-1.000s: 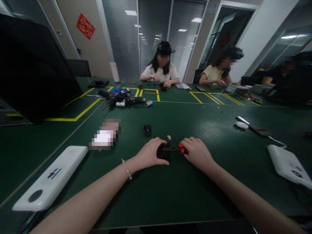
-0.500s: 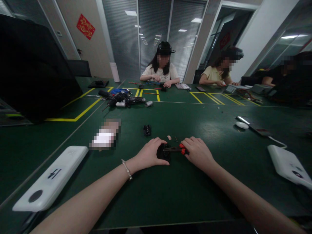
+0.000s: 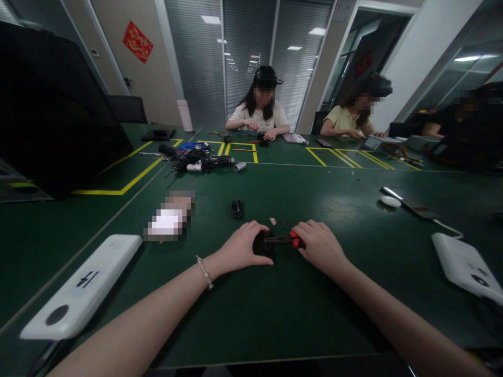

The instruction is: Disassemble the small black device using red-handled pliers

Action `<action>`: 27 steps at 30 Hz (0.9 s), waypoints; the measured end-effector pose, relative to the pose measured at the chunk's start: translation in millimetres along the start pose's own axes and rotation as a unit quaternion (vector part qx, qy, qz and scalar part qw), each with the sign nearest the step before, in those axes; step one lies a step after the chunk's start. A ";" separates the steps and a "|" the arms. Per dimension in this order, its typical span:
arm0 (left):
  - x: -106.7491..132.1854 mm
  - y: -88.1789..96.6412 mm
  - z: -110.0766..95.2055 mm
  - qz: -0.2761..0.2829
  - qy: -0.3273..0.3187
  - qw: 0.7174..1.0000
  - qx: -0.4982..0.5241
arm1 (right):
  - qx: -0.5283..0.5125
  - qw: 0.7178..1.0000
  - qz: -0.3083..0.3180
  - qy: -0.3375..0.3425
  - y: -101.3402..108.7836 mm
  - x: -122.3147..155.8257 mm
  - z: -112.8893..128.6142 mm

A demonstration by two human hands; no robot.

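Observation:
My left hand (image 3: 245, 245) grips a small black part (image 3: 262, 249) on the green table, thumb along its near side and fingers over its far side. The part's exact kind does not show. My right hand (image 3: 317, 242) is closed round the red handles of long-nosed pliers (image 3: 281, 240). Their dark jaws point left and reach the black part. Just beyond the pliers lie a small pale scrap (image 3: 273, 221) and thin dark pieces (image 3: 284, 224). Farther off rests another black component (image 3: 237, 209).
White power banks stand at left (image 3: 84, 288) and right (image 3: 466, 267). A blurred phone-like object (image 3: 168, 217) lies left. Tools and cables, with a drill (image 3: 186, 161), are heaped farther back. A large black screen (image 3: 55, 110) fills the left. Co-workers (image 3: 261, 112) sit across the table.
The plier jaws have shifted very slightly at the black part. Both hands keep nearly the same place and hold.

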State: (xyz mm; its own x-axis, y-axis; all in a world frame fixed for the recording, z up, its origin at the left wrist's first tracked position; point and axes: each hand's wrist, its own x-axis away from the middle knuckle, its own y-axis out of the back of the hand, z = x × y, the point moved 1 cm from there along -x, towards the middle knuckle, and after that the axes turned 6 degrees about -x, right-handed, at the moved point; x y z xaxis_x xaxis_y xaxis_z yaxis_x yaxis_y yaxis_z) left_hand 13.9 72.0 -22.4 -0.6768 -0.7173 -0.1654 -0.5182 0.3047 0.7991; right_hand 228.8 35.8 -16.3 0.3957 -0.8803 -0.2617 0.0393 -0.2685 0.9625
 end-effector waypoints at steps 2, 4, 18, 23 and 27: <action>-0.3 -0.4 0.6 0.001 -0.001 1.000 0.001 | 0.000 1.000 -0.004 0.003 0.2 0.1 -0.4; -0.9 -0.7 0.9 0.001 -0.003 1.000 0.000 | -0.001 1.000 -0.007 0.006 0.0 0.1 -0.7; -0.8 -1.3 1.4 -0.001 -0.009 1.000 -0.006 | 0.007 1.000 -0.004 0.001 -1.9 0.0 -1.1; -0.8 -1.5 1.7 -0.003 -0.011 1.000 -0.007 | 0.008 1.000 -0.008 0.006 -2.7 0.1 -1.8; -0.8 -2.0 1.7 -0.003 -0.011 1.000 -0.008 | 0.002 1.000 -0.018 0.011 -5.6 0.1 -2.3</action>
State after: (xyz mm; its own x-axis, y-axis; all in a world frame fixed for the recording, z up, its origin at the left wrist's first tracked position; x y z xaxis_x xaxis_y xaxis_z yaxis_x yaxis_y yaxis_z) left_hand 14.5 73.0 -24.8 -0.6851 -0.7048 -0.1839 -0.5145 0.2895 0.8072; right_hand 230.7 38.1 -21.6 0.4143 -0.8613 -0.2941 0.0498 -0.3012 0.9522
